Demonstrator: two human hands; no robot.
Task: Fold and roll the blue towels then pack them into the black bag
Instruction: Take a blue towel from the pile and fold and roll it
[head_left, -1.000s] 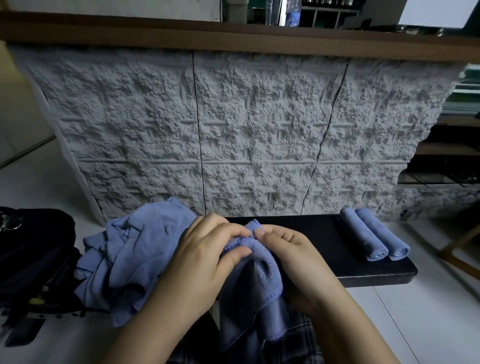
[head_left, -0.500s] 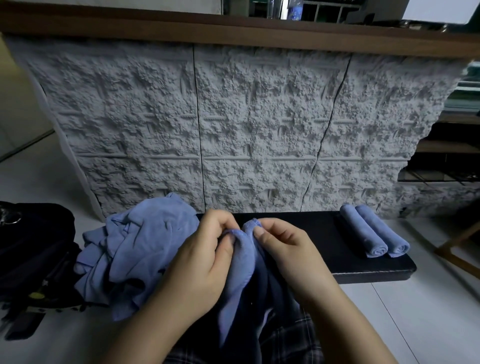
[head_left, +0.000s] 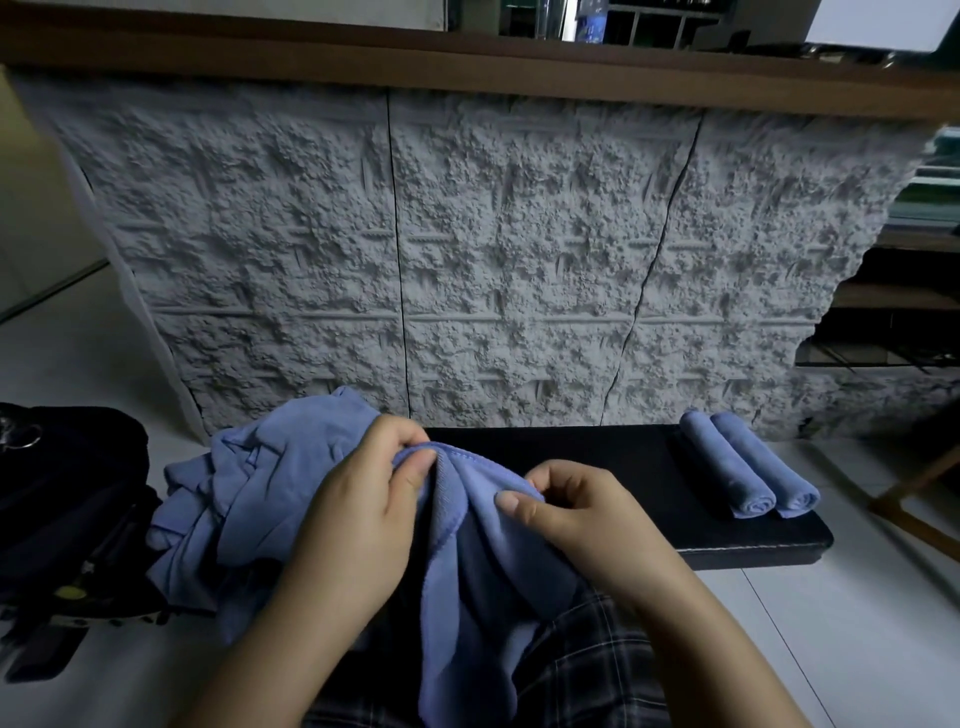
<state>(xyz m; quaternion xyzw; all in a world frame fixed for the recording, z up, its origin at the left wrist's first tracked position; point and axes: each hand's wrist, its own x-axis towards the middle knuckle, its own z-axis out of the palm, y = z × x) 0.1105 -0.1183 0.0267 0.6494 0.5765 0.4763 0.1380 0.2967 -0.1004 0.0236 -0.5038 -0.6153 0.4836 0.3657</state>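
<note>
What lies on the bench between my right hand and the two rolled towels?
Only bare black bench top separates the right hand from the rolled towels, seen in the head view.

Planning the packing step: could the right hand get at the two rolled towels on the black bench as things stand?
Probably yes, once freed. The right hand pinches the blue towel now, but the bench between it and the rolled towels lies bare.

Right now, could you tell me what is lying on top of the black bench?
Two rolled towels lie side by side at the right end of the black bench; the loose towel pile and hands cover its left end.
</note>
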